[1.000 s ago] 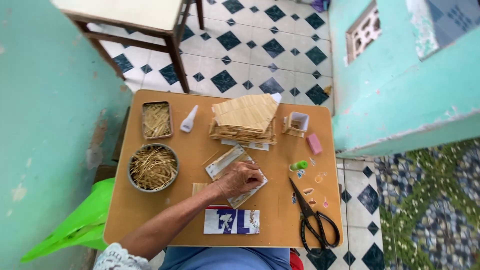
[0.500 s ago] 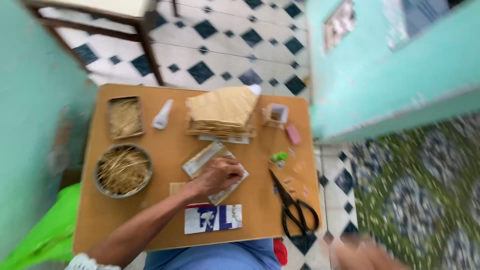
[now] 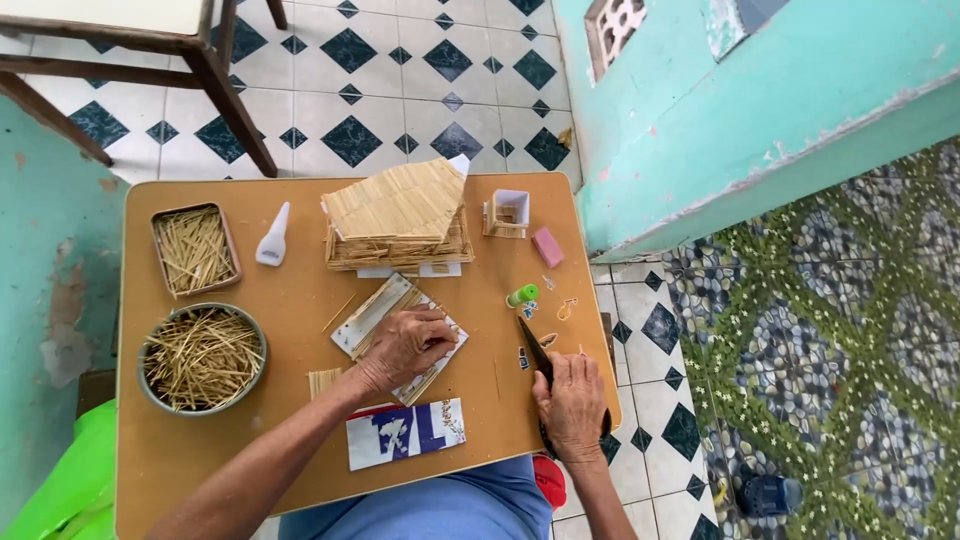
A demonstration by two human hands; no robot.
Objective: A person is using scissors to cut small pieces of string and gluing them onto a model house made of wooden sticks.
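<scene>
**A:** On the table [image 3: 190, 450], head view: left hand [image 3: 400, 345] lies flat, pinning the stick panel [image 3: 398, 335] at centre.

**B:** Right hand [image 3: 572, 405] closes over the black scissors [image 3: 535, 355] at the table's right edge; lifting them likely comes next.

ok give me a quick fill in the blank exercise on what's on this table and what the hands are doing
1. The left hand presses on a flat panel of sticks, while the right hand rests on the black ____.
2. The loose sticks sit in a rectangular tray and a ____ metal bowl.
3. The white glue bottle lies between the rectangular tray and the stick ____.

Missing words: scissors; round; house
</scene>
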